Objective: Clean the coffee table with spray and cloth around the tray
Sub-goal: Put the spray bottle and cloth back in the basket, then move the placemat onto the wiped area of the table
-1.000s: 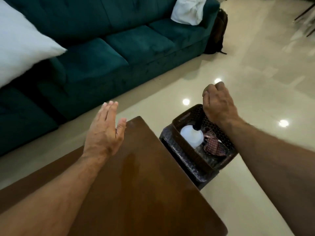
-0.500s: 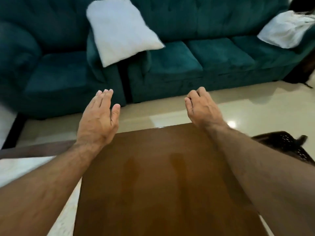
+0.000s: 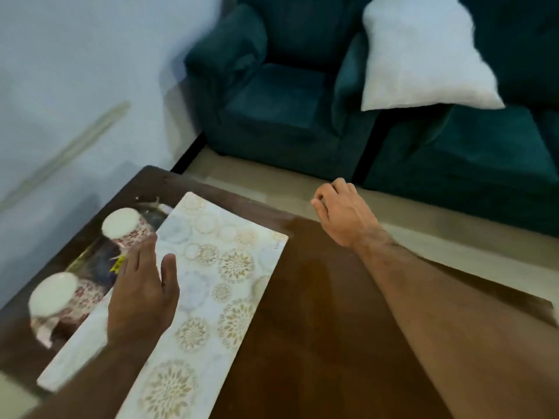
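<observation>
The brown coffee table [image 3: 317, 328] carries a white runner with gold floral rings [image 3: 217, 267] across its middle. At the table's left end a dark tray [image 3: 93, 255] holds two floral cups, one farther [image 3: 121, 225] and one nearer [image 3: 54, 294]. My left hand [image 3: 142, 294] hovers flat over the runner's left edge, beside the tray, fingers spread and empty. My right hand [image 3: 344, 213] floats over the table's far edge, fingers loosely curled with nothing in them. No spray bottle or cloth is in view.
A teal armchair [image 3: 272, 95] and a teal sofa [image 3: 469, 164] stand beyond the table, with a white cushion [image 3: 423, 55] between them. A pale wall [image 3: 75, 71] runs along the left. A strip of beige floor [image 3: 272, 176] separates table and seats.
My view swung left, from the floor basket holding the spray bottle and cloth to the tray end. My right hand left the basket empty. My left hand dropped toward the runner.
</observation>
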